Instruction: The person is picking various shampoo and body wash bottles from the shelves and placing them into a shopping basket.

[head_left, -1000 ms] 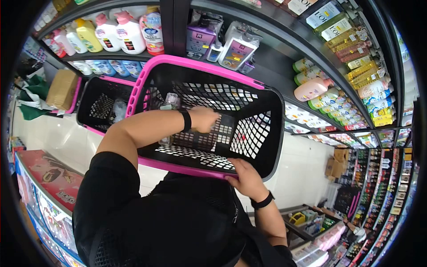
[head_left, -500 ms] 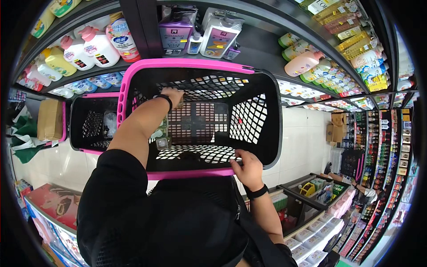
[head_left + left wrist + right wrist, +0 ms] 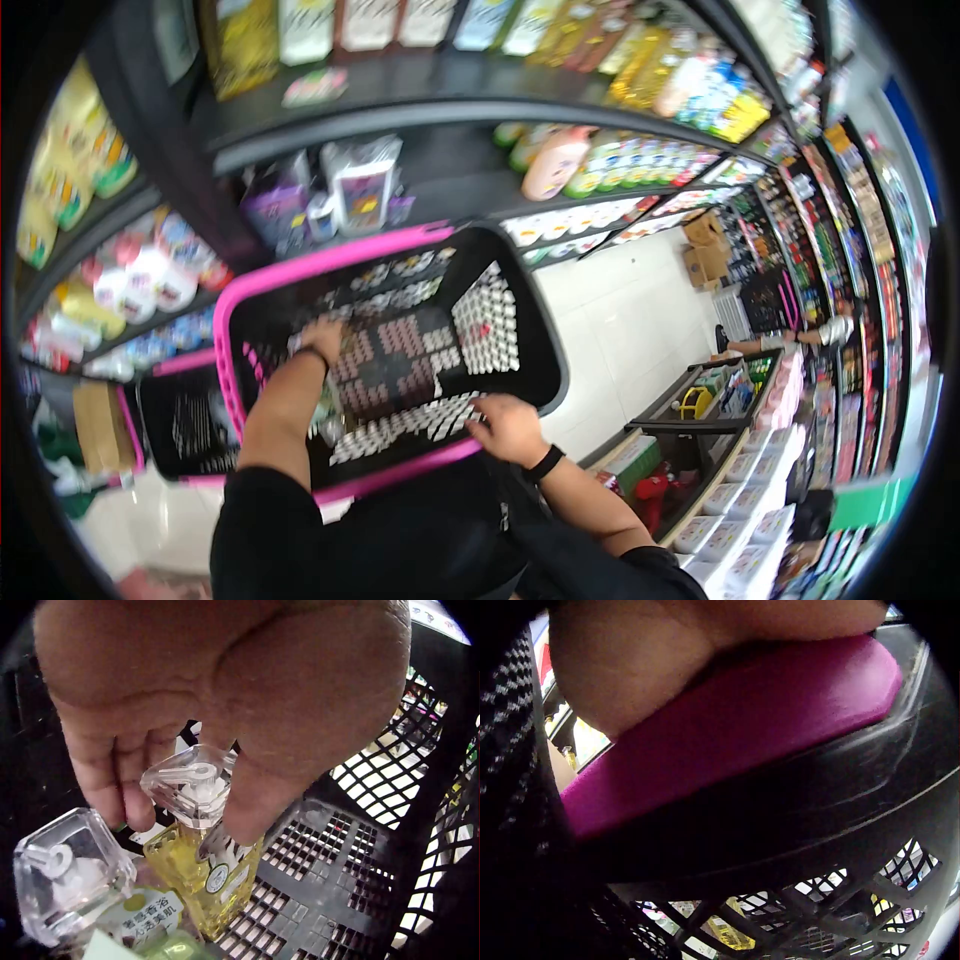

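Observation:
In the head view my left hand (image 3: 322, 340) reaches down inside a black shopping basket (image 3: 545, 350) with a pink rim, at its left end. The left wrist view shows its thumb and fingers around the clear cap of a pump bottle (image 3: 217, 881) of yellow liquid, which stands on the basket's slotted floor. A second clear-capped pump bottle (image 3: 71, 874) with a white-and-green label sits beside it. My right hand (image 3: 510, 430) grips the basket's near rim, palm against the pink edge (image 3: 757, 727) in the right wrist view.
A second black basket (image 3: 185, 425) is at the left, with a cardboard box (image 3: 100, 425) beyond it. Shelves of bottles (image 3: 555, 160) rise right behind the basket. White floor (image 3: 610, 320) stretches to the right, past a low display stand (image 3: 690, 400).
My left hand has moved from over the basket's middle to its left end. The right hand keeps its place on the rim. The head view has swung, so the basket appears lower and tilted.

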A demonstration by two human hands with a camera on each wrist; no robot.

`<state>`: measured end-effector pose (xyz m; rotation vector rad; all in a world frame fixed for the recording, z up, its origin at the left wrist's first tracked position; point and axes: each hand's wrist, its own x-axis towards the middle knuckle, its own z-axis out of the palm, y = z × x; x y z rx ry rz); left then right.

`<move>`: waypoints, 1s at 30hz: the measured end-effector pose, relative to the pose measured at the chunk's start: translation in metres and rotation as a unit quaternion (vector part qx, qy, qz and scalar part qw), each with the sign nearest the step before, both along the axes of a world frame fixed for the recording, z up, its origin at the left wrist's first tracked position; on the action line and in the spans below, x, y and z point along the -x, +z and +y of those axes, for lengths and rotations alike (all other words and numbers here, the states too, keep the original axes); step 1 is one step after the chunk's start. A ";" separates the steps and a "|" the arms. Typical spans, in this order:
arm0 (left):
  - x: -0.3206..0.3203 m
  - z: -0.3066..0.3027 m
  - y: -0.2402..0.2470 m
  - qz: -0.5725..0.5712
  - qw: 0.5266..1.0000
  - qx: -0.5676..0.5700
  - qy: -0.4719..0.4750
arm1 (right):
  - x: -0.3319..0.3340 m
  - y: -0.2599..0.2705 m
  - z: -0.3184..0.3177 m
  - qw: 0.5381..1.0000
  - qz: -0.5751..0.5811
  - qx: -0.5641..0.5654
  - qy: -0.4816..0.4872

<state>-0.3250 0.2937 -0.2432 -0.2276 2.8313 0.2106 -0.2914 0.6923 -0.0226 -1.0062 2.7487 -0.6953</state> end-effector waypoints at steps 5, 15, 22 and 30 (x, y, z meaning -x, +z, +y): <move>0.004 0.017 0.039 -0.117 0.992 0.008 0.054 | 0.000 0.006 0.007 0.998 -0.044 0.011 0.032; -0.008 0.048 0.105 -0.011 0.985 -0.104 0.135 | 0.208 0.073 0.101 0.964 0.036 0.262 0.004; -0.045 0.165 0.253 0.150 0.959 -0.230 0.074 | 0.447 0.165 0.090 0.867 0.284 0.368 -0.178; -0.099 0.260 0.272 0.179 0.925 -0.284 0.177 | 0.511 0.204 0.027 0.822 0.298 0.365 -0.320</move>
